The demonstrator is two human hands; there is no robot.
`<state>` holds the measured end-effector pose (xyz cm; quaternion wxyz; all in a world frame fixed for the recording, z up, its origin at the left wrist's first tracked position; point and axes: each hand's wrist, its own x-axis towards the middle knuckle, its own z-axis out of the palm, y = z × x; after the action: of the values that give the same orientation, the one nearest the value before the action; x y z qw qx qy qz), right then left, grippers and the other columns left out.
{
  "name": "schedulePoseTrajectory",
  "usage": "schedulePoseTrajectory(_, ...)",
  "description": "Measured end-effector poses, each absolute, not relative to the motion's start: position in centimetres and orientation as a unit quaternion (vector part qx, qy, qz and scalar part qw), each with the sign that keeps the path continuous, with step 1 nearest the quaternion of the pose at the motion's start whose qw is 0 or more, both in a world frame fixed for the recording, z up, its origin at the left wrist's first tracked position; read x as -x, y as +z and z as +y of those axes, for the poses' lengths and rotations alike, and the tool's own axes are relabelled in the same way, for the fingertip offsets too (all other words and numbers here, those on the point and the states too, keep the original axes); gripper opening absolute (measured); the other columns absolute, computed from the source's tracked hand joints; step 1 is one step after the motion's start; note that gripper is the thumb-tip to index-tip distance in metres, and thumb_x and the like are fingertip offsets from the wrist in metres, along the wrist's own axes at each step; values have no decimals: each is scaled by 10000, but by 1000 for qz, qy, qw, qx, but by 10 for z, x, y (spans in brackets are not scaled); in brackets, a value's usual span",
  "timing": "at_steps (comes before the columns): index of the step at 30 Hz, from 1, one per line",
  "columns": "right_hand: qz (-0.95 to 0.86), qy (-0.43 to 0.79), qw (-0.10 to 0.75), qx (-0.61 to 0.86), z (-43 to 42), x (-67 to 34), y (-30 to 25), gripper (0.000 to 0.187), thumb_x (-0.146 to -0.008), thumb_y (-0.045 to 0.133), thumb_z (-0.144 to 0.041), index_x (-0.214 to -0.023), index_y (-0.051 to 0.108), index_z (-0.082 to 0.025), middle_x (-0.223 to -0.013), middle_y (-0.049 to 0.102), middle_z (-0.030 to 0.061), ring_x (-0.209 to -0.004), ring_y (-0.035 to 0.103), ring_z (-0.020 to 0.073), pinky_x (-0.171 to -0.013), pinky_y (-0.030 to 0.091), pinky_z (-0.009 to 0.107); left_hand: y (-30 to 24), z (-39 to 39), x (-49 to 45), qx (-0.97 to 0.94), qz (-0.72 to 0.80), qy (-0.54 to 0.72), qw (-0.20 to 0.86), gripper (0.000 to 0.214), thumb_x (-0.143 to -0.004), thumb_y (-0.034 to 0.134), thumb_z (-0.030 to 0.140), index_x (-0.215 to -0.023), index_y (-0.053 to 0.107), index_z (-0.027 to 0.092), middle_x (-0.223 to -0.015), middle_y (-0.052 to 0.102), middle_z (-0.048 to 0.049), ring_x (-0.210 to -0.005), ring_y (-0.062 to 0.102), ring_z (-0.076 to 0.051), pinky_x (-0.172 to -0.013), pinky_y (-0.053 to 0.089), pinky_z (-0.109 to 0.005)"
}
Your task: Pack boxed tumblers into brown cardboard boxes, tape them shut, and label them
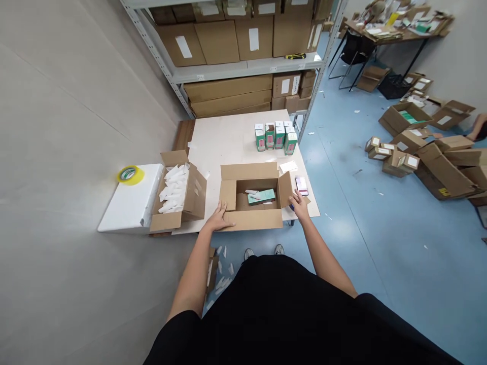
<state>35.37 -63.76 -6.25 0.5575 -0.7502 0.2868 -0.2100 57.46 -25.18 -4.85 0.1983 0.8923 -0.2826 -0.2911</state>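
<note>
An open cardboard box (251, 220) sits at the table's front edge with its flaps folded outward. Inside lie a green-and-white carton (267, 195) and white paper-like pieces (252, 193). My left hand (218, 219) rests at the box's front left corner, fingers spread and thumb over the front flap. At the right flap (285, 189), my right hand (300, 205) has its fingers curled around the outer edge. Something small and dark blue shows beneath those fingers; I cannot make out what it is. A phone (302, 185) lies just beyond my right hand.
Left of the box, another carton (196, 195) holds several white packets (175, 187). Yellow tape (130, 175) lies on a white block (129, 203). Several green-and-white boxes (279, 138) stand at the back right. Shelving (243, 68) rises behind; cartons (445, 167) cover the floor at right.
</note>
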Motion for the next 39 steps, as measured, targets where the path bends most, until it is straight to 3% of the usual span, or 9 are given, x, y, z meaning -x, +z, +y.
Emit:
schedulePoseTrajectory(3,231,-155,567,775,-626,-364,-53,585,-962,592,-514,-1483,622,-252,-1475,659,117,-1370,619,287,-1146,507,474,-44,-243,-584,-875,-316,-321,176,1365,-443,955,652,-1605,429,166,-1770,119,-216,-1602,268,-407,-1261,337,-414)
schedulePoseTrajectory(8,158,-49,448,879,-602,-366,-60,489,-944,669,-471,-1390,713,-275,-1619,519,80,-1553,400,331,-1291,289,563,-36,-244,-583,-876,-329,-348,57,1536,-347,1006,554,-1676,311,224,-1767,-6,-244,-1475,457,-502,-1159,453,-494)
schedulePoseTrajectory(12,166,10,417,894,-596,-364,-72,553,-901,716,-484,-1401,715,-249,-1703,384,52,-1595,297,383,-1300,261,560,-29,-250,-577,-875,-341,-342,-26,1576,-448,966,623,-1723,123,238,-1742,-173,-247,-1429,525,-479,-1108,493,-482)
schedulePoseTrajectory(15,174,5,485,857,-604,-364,-70,573,-889,699,-572,-1355,749,-241,-1686,411,62,-1571,355,362,-1310,241,528,-23,-245,-582,-857,-381,-347,-12,1504,-540,898,676,-1726,107,195,-1750,-181,-211,-1499,465,-414,-1165,450,-402)
schedulePoseTrajectory(20,244,-27,618,747,-610,-350,-59,630,-824,683,-767,-1186,826,-272,-1563,580,65,-1549,397,346,-1312,206,528,-15,-232,-611,-827,-383,-405,72,1121,-694,699,787,-1615,474,188,-1778,69,-113,-1578,348,-351,-1256,322,-331)
schedulePoseTrajectory(25,331,-69,677,654,-584,-334,-62,900,-884,269,-941,-1307,751,-309,-1549,600,65,-1523,437,340,-1226,326,569,-14,-231,-640,-835,-327,-407,174,831,-841,544,815,-1421,698,241,-1690,394,-57,-1510,470,-327,-1233,354,-352)
schedulePoseTrajectory(30,404,-208,594,663,-562,-350,-81,829,-740,671,-832,-1310,637,-232,-1253,733,136,-1202,664,305,-1031,522,458,-26,-245,-631,-907,-257,-264,205,664,-871,623,743,-1289,760,246,-1221,782,-110,-1170,699,-322,-1006,513,-368)
schedulePoseTrajectory(34,539,-268,450,660,-555,-369,-96,758,-679,791,-683,-1203,586,-176,-895,675,43,-889,669,250,-916,558,427,-47,-257,-603,-930,-170,-138,294,716,-956,609,612,-1562,514,244,-1331,693,-117,-1028,717,-247,-978,525,-348)
schedulePoseTrajectory(39,574,-217,408,676,-558,-382,-101,807,-732,793,-550,-1381,509,-163,-1198,665,132,-1096,661,298,-1020,525,462,-57,-263,-600,-933,-124,-130,311,1000,-914,698,569,-1708,183,246,-1613,437,-181,-1250,643,-303,-1053,532,-411)
